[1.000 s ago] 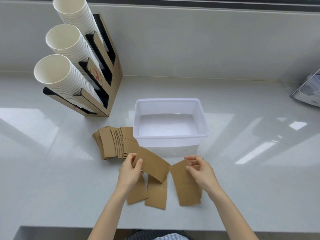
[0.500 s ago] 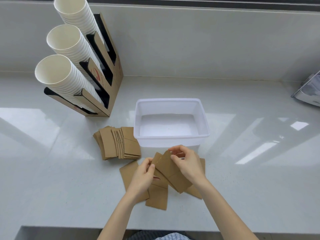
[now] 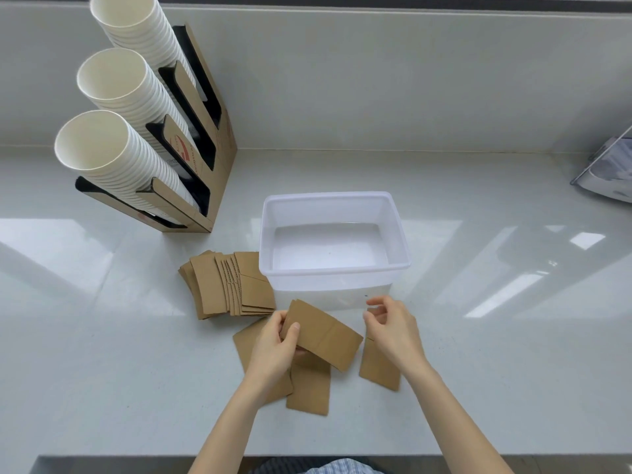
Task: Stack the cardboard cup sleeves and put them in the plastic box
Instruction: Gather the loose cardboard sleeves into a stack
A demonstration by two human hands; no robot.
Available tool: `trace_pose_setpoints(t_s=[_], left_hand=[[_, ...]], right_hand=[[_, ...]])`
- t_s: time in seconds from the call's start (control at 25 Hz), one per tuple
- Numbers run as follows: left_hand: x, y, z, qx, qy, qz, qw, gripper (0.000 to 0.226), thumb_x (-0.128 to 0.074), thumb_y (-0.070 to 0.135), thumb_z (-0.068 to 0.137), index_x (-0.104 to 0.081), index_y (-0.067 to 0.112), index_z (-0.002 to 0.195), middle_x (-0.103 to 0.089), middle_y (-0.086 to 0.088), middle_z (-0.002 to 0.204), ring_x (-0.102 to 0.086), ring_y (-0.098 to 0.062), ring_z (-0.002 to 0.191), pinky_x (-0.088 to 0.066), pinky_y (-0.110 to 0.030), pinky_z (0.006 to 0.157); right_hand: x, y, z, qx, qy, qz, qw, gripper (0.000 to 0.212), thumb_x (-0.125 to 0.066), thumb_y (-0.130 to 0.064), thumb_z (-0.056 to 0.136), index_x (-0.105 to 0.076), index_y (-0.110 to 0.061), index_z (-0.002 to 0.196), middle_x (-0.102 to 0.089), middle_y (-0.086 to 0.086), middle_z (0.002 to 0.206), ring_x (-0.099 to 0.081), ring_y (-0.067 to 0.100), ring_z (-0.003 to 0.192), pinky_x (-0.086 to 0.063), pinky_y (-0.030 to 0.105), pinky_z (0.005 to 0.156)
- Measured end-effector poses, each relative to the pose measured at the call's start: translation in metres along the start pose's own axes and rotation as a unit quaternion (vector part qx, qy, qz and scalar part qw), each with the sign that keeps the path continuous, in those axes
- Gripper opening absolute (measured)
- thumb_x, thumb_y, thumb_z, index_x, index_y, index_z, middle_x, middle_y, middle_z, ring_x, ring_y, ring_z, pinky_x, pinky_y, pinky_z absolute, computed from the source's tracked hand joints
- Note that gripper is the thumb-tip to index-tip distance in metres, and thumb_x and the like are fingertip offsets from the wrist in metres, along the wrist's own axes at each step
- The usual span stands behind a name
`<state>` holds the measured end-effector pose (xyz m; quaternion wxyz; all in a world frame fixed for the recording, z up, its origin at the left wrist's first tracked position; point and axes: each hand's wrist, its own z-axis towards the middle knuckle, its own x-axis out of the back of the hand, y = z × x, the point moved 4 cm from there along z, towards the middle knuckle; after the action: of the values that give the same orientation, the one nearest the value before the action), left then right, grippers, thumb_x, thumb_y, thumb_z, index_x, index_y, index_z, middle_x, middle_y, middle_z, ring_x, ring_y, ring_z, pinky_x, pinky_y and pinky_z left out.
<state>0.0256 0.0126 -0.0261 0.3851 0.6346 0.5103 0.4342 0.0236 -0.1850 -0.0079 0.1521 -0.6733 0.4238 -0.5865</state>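
Note:
My left hand point(image 3: 273, 347) pinches a small stack of flat brown cardboard sleeves point(image 3: 325, 333) by its left end, just above the counter. My right hand point(image 3: 393, 328) hovers to the right of that stack, fingers apart and holding nothing. Loose sleeves lie on the counter below: one under my left hand point(image 3: 244, 340), one in the middle point(image 3: 309, 388), one under my right wrist point(image 3: 378, 369). A fanned pile of several sleeves point(image 3: 229, 283) lies left of the translucent plastic box point(image 3: 333, 271), which holds nothing and stands just beyond my hands.
A cardboard rack point(image 3: 205, 138) with three slanted stacks of white paper cups point(image 3: 113, 155) stands at the back left. A clear container point(image 3: 608, 172) sits at the far right edge. The white counter's front edge point(image 3: 307, 456) runs close to my body.
My right hand brought a sleeve from the right onto the one in my left hand, then let go and drew back to the right. The left hand now holds the combined stack alone.

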Motion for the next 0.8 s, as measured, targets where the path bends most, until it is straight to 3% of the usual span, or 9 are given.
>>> trace_pose_setpoints(t_s=[0.12, 0.32, 0.44, 0.52, 0.64, 0.8], left_hand=[[0.009, -0.004, 0.004, 0.003, 0.021, 0.016, 1.0, 0.016, -0.042, 0.013, 0.091, -0.051, 0.026, 0.089, -0.06, 0.004, 0.092, -0.059, -0.008, 0.084, -0.054, -0.019, 0.058], [0.014, -0.004, 0.005, 0.008, 0.033, 0.027, 0.999, 0.021, -0.041, 0.013, 0.092, -0.05, 0.03, 0.083, -0.061, 0.004, 0.089, -0.059, -0.008, 0.082, -0.053, -0.017, 0.056], [0.014, -0.004, 0.003, 0.012, 0.032, 0.027, 0.999, 0.021, -0.041, 0.013, 0.092, -0.049, 0.029, 0.081, -0.061, 0.003, 0.088, -0.059, -0.007, 0.081, -0.054, -0.02, 0.06], [0.014, -0.004, 0.002, 0.018, 0.034, 0.029, 0.999, 0.02, -0.04, 0.014, 0.092, -0.05, 0.028, 0.082, -0.062, 0.001, 0.089, -0.059, -0.009, 0.082, -0.055, -0.024, 0.064], [0.017, -0.006, 0.002, 0.035, 0.04, 0.036, 0.998, 0.017, -0.041, 0.015, 0.092, -0.05, 0.028, 0.084, -0.063, 0.0, 0.091, -0.06, -0.019, 0.091, -0.053, -0.044, 0.085], [0.017, -0.007, 0.002, 0.049, 0.038, 0.036, 0.997, 0.02, -0.039, 0.015, 0.092, -0.049, 0.03, 0.083, -0.063, 0.0, 0.091, -0.06, -0.02, 0.091, -0.05, -0.049, 0.089]], right_hand=[[0.001, 0.025, -0.003, -0.104, -0.01, -0.161, 0.981, 0.056, -0.059, -0.04, 0.08, -0.039, -0.005, 0.119, -0.041, 0.017, 0.122, -0.042, 0.034, 0.115, -0.039, 0.039, 0.091], [-0.008, 0.025, -0.005, -0.14, -0.005, -0.219, 0.966, 0.073, -0.068, -0.046, 0.072, -0.033, 0.0, 0.116, -0.038, 0.019, 0.123, -0.04, 0.035, 0.115, -0.039, 0.039, 0.093], [-0.008, 0.026, -0.002, -0.126, -0.012, -0.17, 0.977, 0.067, -0.072, -0.035, 0.072, -0.03, -0.003, 0.114, -0.045, 0.018, 0.121, -0.046, 0.034, 0.112, -0.042, 0.041, 0.088], [-0.009, 0.024, -0.001, -0.101, -0.029, -0.116, 0.988, 0.058, -0.067, -0.022, 0.076, -0.027, -0.007, 0.115, -0.053, 0.015, 0.113, -0.053, 0.031, 0.096, -0.044, 0.038, 0.072], [-0.007, 0.021, -0.001, -0.063, -0.044, -0.038, 0.996, 0.042, -0.051, -0.008, 0.084, -0.028, -0.012, 0.118, -0.056, 0.01, 0.086, -0.05, 0.023, 0.068, -0.037, 0.031, 0.053], [0.001, 0.011, -0.002, 0.0, -0.062, 0.063, 0.996, 0.029, -0.039, -0.009, 0.089, -0.04, -0.022, 0.115, -0.056, 0.005, 0.079, -0.049, 0.015, 0.061, -0.037, 0.025, 0.052]])
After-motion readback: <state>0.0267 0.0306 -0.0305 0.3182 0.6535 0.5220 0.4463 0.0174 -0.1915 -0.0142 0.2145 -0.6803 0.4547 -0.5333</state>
